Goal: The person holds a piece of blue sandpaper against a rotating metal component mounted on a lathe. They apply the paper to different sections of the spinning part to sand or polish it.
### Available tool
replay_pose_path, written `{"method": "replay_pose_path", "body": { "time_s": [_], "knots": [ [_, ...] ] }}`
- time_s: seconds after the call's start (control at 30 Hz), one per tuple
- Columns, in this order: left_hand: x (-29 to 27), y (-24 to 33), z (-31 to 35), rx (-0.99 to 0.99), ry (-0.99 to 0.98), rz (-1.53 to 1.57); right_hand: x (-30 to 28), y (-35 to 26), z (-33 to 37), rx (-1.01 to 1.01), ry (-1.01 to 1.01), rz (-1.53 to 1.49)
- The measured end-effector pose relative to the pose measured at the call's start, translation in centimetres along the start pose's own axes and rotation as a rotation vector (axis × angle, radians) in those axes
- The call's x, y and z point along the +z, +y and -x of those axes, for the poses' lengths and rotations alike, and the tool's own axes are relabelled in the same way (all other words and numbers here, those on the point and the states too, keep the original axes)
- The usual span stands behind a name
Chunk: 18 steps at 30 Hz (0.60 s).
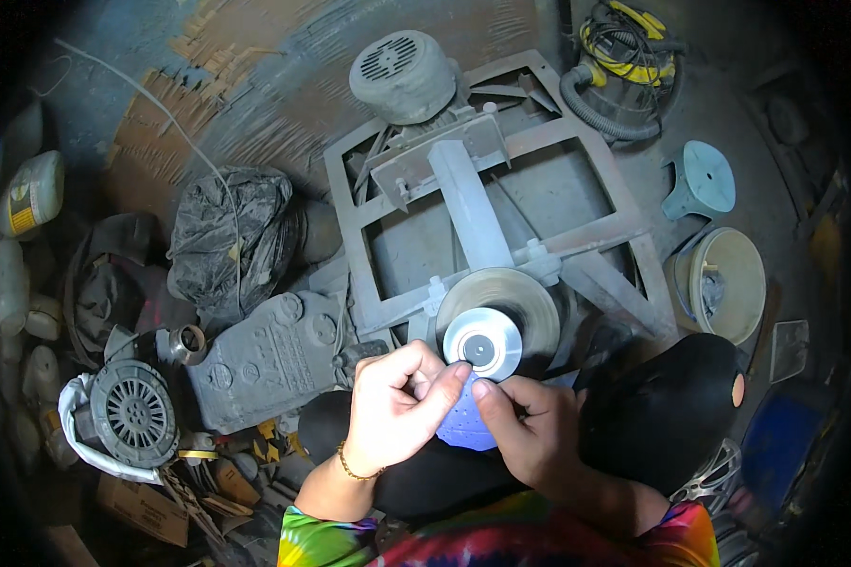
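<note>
Close in front of me, my left hand (399,402) pinches the upper edge of a purple, rounded sheet dotted with small holes, like a sanding disc (465,427). My right hand (531,420) is closed on the same sheet from the other side, its thumb near the left fingertips. Just beyond the fingers is a shiny round metal piece (504,333) with a dark centre. It overlaps a larger grey-tan wheel (518,293); I cannot tell whether it is fixed to the wheel or held.
A dusty metal frame (577,222) carries the wheel and a motor (405,80). A respirator (132,420) and black bag (232,236) lie left. Right are a bucket (755,302), a stool (704,175) and a yellow-black vacuum (624,66). My dark-clad knees flank the wheel.
</note>
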State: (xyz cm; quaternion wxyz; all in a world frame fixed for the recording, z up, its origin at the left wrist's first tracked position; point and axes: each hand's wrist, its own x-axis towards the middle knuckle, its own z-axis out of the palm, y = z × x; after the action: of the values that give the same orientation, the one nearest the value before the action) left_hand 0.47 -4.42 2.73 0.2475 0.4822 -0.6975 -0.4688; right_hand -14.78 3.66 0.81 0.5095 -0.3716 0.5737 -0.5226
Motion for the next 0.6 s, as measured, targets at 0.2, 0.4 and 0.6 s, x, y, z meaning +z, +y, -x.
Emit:
{"method": "replay_pose_path", "body": {
  "time_s": [0.2, 0.4, 0.6],
  "knots": [
    [-0.1, 0.2, 0.0, -0.02, -0.007, 0.017, 0.0, -0.3, -0.3, -0.002, 0.017, 0.079],
    [-0.1, -0.3, -0.1, -0.048, 0.001, 0.013, 0.6, 0.0, -0.4, -0.016, 0.062, 0.111],
    [-0.7, 0.8, 0.0, -0.041, 0.002, 0.016, 0.0, -0.3, 0.4, -0.176, -0.01, 0.282]
  ]
}}
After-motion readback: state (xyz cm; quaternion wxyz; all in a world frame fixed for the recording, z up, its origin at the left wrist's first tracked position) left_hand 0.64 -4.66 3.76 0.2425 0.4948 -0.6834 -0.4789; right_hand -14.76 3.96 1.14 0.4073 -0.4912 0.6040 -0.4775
